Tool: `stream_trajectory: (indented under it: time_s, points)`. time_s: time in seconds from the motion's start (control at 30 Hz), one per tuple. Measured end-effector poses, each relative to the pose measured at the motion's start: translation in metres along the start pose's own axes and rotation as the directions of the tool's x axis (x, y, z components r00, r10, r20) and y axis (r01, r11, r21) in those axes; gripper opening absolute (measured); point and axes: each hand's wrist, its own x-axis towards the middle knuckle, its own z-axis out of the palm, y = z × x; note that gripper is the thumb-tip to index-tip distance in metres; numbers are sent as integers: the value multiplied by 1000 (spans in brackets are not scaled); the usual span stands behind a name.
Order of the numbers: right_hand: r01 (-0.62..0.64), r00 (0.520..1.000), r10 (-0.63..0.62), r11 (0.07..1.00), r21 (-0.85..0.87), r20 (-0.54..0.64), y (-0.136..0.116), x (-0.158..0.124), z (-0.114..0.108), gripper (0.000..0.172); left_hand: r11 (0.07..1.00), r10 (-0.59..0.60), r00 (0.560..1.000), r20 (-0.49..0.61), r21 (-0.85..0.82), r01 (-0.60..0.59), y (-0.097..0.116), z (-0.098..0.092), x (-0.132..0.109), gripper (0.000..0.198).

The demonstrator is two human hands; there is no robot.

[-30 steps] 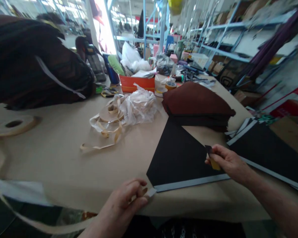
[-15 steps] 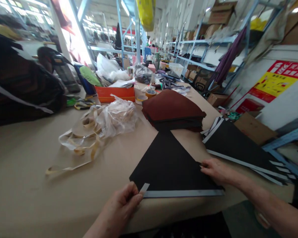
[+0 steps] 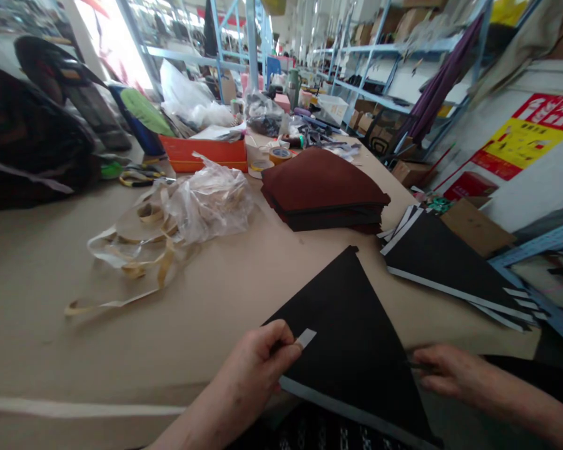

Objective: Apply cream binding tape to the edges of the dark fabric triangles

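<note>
The left hand (image 3: 258, 369) pinched a grey strip end (image 3: 306, 338) on the black triangular sheet (image 3: 351, 337); the right hand (image 3: 445, 372) gripped the sheet's far edge. No writing was legible near either grip.

black triangular panel (image 3: 351, 337) | matte, pale strip along near edge | apex pointing away | overhanging table's near edge
</note>
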Motion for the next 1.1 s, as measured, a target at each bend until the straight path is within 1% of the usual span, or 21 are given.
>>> stream_trajectory:
  time_s: [0.07,0.1,0.17,0.2,0.23,0.33,0.4,0.47,0.5,0.57,0.63,0.7,0.73,0.8,0.9,1.0,1.1]
  points:
    - [41,999,-41,996,79,-10,-12,6,-15,15,1000,-7,1000,1,-8,7,7,5,-1,22]
    - [64,997,-59,988,142,-40,-22,11,-20,19,1000,-2,1000,2,-11,2,9,7,-2,22]
    - [129,988,-97,949,287,-123,-51,21,-20,27,1000,1,1000,5,-19,-1,11,11,-2,21]
    - [156,985,-120,921,357,-120,-67,27,-16,31,1000,-3,1000,5,-23,4,11,13,-3,20]
    - [168,986,-141,892,420,-94,-83,33,-9,33,1000,-9,1000,5,-26,9,11,14,-3,20]
    - [146,972,-221,827,543,76,-121,50,15,33,1000,-16,1000,-6,-10,16,11,14,-4,21]
    - [162,948,-285,814,558,141,-135,59,28,23,999,21,999,-26,42,-20,11,14,-4,22]
    - [213,930,-339,810,546,141,-141,66,34,15,993,58,997,-46,109,-52,11,12,-3,23]
    - [235,924,-357,808,541,133,-142,68,35,15,989,60,997,-52,140,-52,11,12,-2,22]
    - [254,920,-373,800,543,119,-141,72,34,15,982,24,998,-61,187,-12,9,9,1,21]
    - [262,927,-365,798,543,89,-136,79,28,12,972,-15,997,-71,233,31,5,5,4,24]
    - [280,942,-335,814,509,18,-128,92,16,12,961,-24,996,-83,272,46,-2,-2,7,27]
    - [282,953,-301,835,473,-37,-122,101,8,13,955,-20,996,-91,291,46,-5,-6,8,29]
    - [244,967,-197,892,380,-159,-107,123,-12,17,947,-21,993,-112,316,55,-12,-14,9,32]
    - [147,948,-57,950,274,-312,-81,158,-44,19,939,-48,988,-148,329,95,-20,-26,5,37]
    - [77,928,7,975,210,-372,-60,187,-66,15,938,-82,984,-158,323,130,-28,-36,0,40]
    - [19,921,43,988,154,-388,-49,204,-75,14,936,-105,986,-131,323,142,-37,-43,0,42]
